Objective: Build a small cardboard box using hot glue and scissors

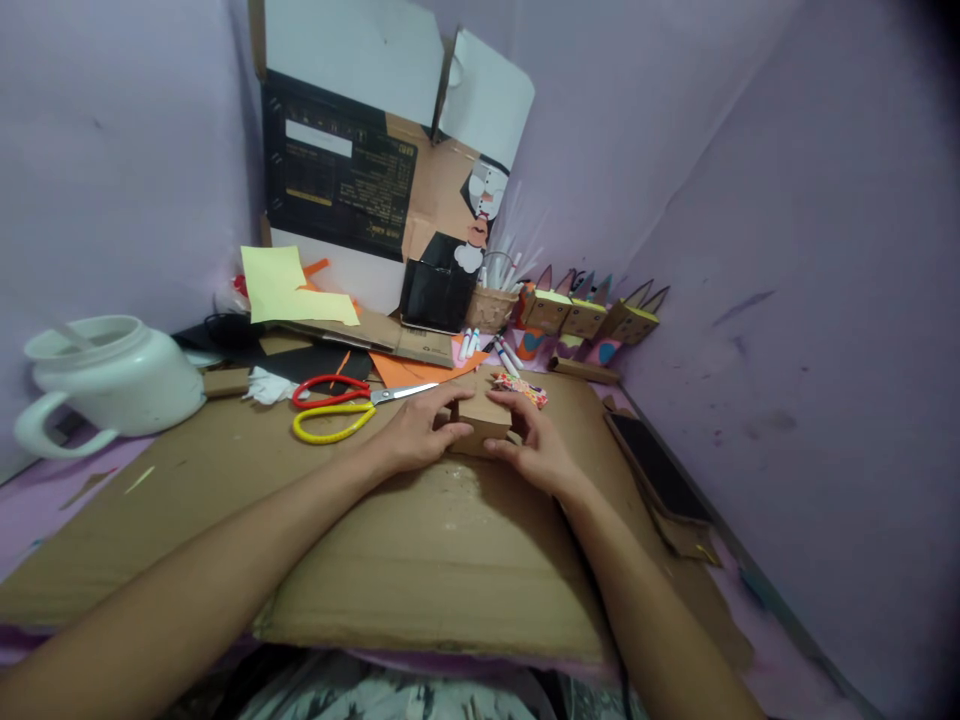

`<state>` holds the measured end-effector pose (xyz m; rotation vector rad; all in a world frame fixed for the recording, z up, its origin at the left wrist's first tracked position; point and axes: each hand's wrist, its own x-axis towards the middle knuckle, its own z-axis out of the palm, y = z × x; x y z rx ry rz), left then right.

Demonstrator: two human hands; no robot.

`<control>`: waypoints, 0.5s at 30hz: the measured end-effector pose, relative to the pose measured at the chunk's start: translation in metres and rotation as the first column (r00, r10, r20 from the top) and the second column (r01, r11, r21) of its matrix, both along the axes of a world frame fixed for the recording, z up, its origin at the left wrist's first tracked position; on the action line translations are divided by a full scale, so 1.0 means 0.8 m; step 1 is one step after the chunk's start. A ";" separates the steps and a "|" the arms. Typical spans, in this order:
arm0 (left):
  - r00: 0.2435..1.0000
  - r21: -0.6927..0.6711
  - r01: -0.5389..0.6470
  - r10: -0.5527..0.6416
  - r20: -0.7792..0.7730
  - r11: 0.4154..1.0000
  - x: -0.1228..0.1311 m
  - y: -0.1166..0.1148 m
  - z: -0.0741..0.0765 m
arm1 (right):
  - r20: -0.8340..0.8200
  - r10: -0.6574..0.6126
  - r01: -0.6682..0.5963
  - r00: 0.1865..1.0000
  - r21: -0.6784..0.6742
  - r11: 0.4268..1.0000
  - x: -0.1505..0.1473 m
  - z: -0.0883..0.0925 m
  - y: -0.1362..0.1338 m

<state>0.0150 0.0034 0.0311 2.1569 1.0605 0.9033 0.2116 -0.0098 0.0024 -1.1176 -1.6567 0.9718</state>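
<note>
A small brown cardboard box [481, 424] rests on the cardboard sheet [435, 560] near the middle of the view. My left hand [421, 430] grips its left side, with the thumb at the front and fingers at the top edge. On the right side, my right hand [532, 440] holds it the same way, thumb low and fingers above. Scissors [337, 405] with one red and one yellow handle lie left of my left hand, blades pointing toward the box. Just behind the box is a colourful patterned piece [521, 388].
A white pot [120, 385] stands at the left. Behind are yellow paper [281, 290], orange paper [397, 370], markers [506, 355], a basket of sticks [491, 307] and an upright opened carton [337, 170]. Box figures [585, 318] and a dark phone-like slab [660, 465] are at the right.
</note>
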 end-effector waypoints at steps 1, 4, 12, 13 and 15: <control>1.000 0.000 0.005 -0.005 0.008 1.000 0.000 0.000 0.000 | 0.005 0.000 0.000 1.000 -0.002 1.000 0.001 0.001 0.000; 0.998 0.001 0.032 -0.032 0.049 0.999 0.002 0.001 -0.006 | 0.041 0.000 0.001 0.999 -0.005 1.000 0.005 0.007 -0.002; 0.980 -0.084 0.127 -0.112 0.167 0.988 0.000 -0.002 -0.011 | 0.038 -0.030 0.030 0.999 0.019 0.999 0.010 0.042 -0.016; 0.973 -0.095 0.141 -0.120 0.197 0.985 -0.002 -0.003 -0.008 | -0.002 -0.036 0.037 0.999 0.025 0.999 0.010 0.044 -0.017; 0.951 -0.112 0.146 -0.109 0.289 0.983 -0.008 -0.003 -0.004 | -0.101 -0.071 0.073 0.992 0.014 0.997 0.010 0.044 -0.016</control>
